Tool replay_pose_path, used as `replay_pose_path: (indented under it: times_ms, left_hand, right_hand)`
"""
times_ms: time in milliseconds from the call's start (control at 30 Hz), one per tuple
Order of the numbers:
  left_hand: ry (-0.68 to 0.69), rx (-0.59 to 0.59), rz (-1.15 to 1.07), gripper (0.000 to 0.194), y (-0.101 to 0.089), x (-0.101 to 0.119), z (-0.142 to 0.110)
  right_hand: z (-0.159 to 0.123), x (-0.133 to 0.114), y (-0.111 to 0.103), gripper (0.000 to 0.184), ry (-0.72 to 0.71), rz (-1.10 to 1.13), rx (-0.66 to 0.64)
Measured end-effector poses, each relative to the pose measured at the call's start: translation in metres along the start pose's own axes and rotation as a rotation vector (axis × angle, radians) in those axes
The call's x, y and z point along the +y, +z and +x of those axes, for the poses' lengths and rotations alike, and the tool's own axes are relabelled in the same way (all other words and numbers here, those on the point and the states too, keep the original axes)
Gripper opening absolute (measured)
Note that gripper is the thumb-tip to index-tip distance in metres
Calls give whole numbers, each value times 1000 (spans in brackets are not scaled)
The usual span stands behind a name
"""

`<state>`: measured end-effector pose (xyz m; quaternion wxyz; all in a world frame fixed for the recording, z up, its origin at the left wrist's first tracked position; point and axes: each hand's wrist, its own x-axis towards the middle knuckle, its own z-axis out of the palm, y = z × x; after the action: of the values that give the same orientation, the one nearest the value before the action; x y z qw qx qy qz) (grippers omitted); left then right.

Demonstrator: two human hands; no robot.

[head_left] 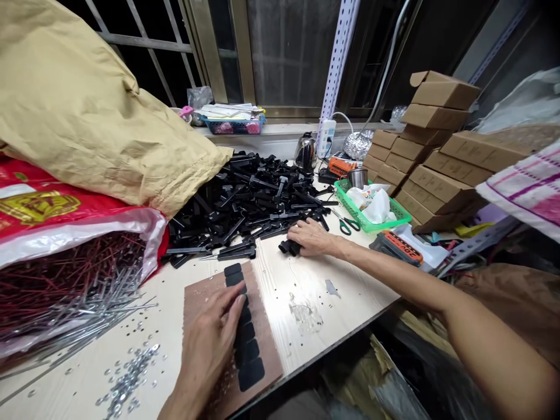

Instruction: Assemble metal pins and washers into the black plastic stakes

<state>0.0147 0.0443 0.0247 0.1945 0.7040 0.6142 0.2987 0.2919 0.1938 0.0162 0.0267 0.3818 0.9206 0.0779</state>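
Note:
My left hand (212,326) rests over a brown board (266,326), with its index finger and thumb stretched out and slightly apart. The fingertips lie on a row of flat black pads with rounded corners (250,353), lined up along the board; the hand covers part of the row. Farther forward, my right hand (311,238) is curled over a small cluster of black plastic pieces (289,247) on the table. Its fingertips are partly hidden. Just beyond it spreads a large heap of black plastic parts with long stems (249,198).
Left, a red sack (87,216) spills metal rods (100,291); small metal washers (131,373) lie nearer. At right are green-handled scissors (349,225), a green basket (371,226), an orange-black battery pack (400,248) and stacked cardboard boxes (437,186). A kettle (305,151) stands behind.

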Motion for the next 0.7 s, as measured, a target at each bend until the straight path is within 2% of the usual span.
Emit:
replay_pose_path:
  times_ms: [67, 167, 233, 300, 333, 433, 467, 600, 700]
  left_hand:
    - [-7, -50, -41, 41, 2, 13, 4]
    - [71, -88, -76, 36, 4, 22, 1]
    - [90, -87, -73, 34, 2, 21, -5]
    - [72, -59, -54, 32, -3, 13, -11]
    - [56, -36, -38, 31, -8, 6, -15]
    - [1, 62, 73, 32, -27, -24, -24]
    - [-24, 106, 139, 33, -36, -37, -28]
    - [-151, 228, 463, 35, -77, -83, -51]
    - [-170, 230, 587, 35, -96, -106, -64]
  right_hand:
    - [-2, -2, -4, 27, 5, 43, -21]
    - [-6, -6, -10, 28, 86, 64, -89]
    - [-5, -12, -14, 35, 186, 47, -139]
    - [6, -23, -19, 44, 236, 46, -133]
    - [15, -31, -21, 44, 214, 67, -93]
    - [57, -61, -22, 26, 51, 182, 42]
    - [73, -73, -20, 26, 7, 218, 65]
    - [122, -107, -10, 23, -41, 301, 52]
    - [137, -112, -3, 24, -47, 354, 46]
